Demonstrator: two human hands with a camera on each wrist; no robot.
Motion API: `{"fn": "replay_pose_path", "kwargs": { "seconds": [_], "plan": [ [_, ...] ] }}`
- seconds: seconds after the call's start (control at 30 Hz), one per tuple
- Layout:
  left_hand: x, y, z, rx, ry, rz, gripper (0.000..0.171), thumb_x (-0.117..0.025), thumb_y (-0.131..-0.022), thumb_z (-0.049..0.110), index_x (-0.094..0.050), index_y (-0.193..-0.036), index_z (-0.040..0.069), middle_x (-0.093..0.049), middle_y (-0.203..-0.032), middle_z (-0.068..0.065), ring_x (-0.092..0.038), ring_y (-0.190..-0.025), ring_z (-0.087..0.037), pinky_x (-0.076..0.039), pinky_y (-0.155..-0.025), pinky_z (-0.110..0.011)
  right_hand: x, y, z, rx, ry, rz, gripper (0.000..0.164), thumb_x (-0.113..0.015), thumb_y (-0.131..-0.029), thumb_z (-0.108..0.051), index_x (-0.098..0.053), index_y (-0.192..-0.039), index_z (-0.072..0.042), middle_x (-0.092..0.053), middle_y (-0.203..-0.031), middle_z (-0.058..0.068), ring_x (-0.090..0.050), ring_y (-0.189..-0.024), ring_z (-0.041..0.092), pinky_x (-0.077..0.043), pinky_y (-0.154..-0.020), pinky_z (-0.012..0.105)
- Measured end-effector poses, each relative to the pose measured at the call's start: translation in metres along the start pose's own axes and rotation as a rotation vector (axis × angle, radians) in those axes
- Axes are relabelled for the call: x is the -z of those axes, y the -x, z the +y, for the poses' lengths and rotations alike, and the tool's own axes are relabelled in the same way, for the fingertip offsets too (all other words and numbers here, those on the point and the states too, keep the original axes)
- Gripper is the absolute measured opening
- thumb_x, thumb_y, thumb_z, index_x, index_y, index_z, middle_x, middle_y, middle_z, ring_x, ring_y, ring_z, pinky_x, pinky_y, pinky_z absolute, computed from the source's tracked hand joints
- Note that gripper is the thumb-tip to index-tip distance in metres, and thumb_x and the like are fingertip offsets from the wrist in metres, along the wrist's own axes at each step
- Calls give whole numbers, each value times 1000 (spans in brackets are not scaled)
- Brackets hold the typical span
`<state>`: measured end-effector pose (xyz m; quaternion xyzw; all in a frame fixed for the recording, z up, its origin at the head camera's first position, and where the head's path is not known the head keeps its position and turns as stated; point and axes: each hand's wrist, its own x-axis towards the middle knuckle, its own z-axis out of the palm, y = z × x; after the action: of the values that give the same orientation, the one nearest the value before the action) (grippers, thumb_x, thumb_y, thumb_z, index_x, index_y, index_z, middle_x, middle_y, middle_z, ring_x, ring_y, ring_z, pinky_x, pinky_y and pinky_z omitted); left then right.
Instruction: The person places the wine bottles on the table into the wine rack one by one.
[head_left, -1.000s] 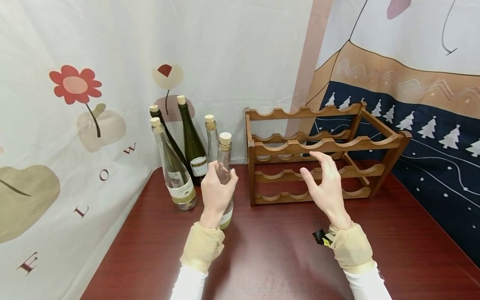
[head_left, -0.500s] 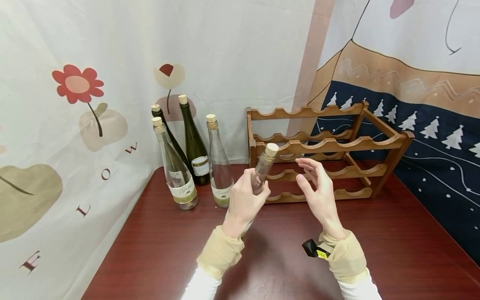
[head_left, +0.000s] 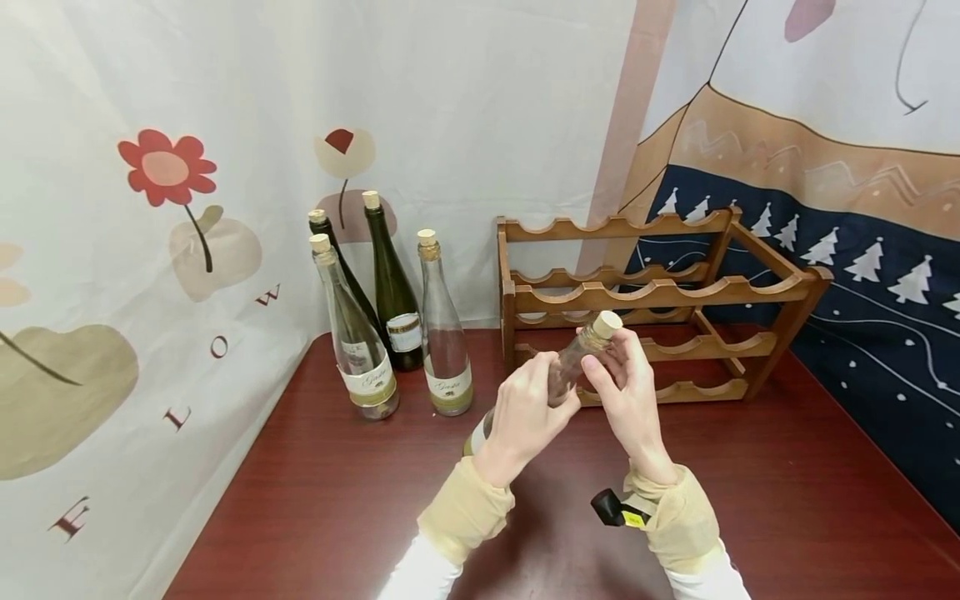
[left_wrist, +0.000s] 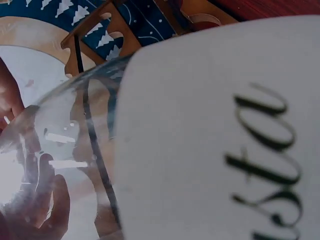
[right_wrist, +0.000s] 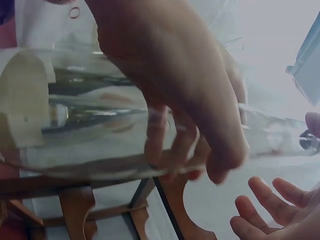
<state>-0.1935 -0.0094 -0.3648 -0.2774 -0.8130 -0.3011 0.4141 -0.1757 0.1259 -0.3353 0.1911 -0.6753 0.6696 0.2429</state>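
Note:
My left hand (head_left: pixel 523 417) grips a clear glass bottle (head_left: pixel 567 367) around its upper part. The bottle leans with its cork (head_left: pixel 608 324) up to the right. Its label (left_wrist: pixel 200 125) fills much of the left wrist view. My right hand (head_left: pixel 628 396) is at the neck just below the cork, thumb in front. In the right wrist view, its fingers (right_wrist: pixel 272 202) are spread a little apart from the glass. The left fingers wrap the bottle there. Part of the bottle's body is hidden behind the left hand in the head view.
A wooden wine rack (head_left: pixel 660 292) with scalloped rails stands behind the hands at the right. Two clear bottles (head_left: pixel 447 350) and two dark green bottles (head_left: pixel 393 292), all corked, stand upright at the back left. A patterned curtain (head_left: pixel 465 125) hangs behind the red-brown table (head_left: pixel 300 500).
My left hand has moved the bottle rightward from beside the other bottles, tilting it from upright to leaning. My right hand has moved left and down to the neck.

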Motion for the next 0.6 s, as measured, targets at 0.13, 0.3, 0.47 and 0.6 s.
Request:
{"fn": "replay_pose_path", "kwargs": {
  "seconds": [0.13,0.3,0.47,0.6],
  "plan": [
    [-2,1,4,-20,-14,-17,38,-76,-66,15,-58,-98,5,-63,-77,-4,-58,-64,-14,-50,-58,-26,-2,2,1,48,-109,-4,36,-51,-91,4,-50,-122,-14,-62,-114,-5,-60,-110,7,-45,-97,15],
    [-5,3,8,-69,-53,-26,41,-79,-64,16,-57,-97,6,-62,-75,-2,-58,-64,-13,-48,-57,-25,-6,4,-2,95,-199,8,30,-50,-89,6,-53,-118,-5,-65,-110,-1,-61,-108,9,-45,-97,17],
    [-10,4,11,-115,-87,-46,43,-79,-62,15,-57,-97,6,-63,-76,-1,-59,-66,-12,-47,-60,-24,-10,6,-5,95,-245,82,22,-53,-88,6,-59,-107,-5,-69,-98,-3,-64,-98,8,-48,-89,19],
    [-14,5,13,-127,-97,-67,43,-79,-62,15,-56,-97,4,-63,-78,-2,-59,-67,-13,-47,-62,-24,-15,6,-6,70,-365,187,19,-54,-88,7,-62,-94,-9,-69,-86,-3,-69,-85,9,-53,-82,22]
  ]
}}
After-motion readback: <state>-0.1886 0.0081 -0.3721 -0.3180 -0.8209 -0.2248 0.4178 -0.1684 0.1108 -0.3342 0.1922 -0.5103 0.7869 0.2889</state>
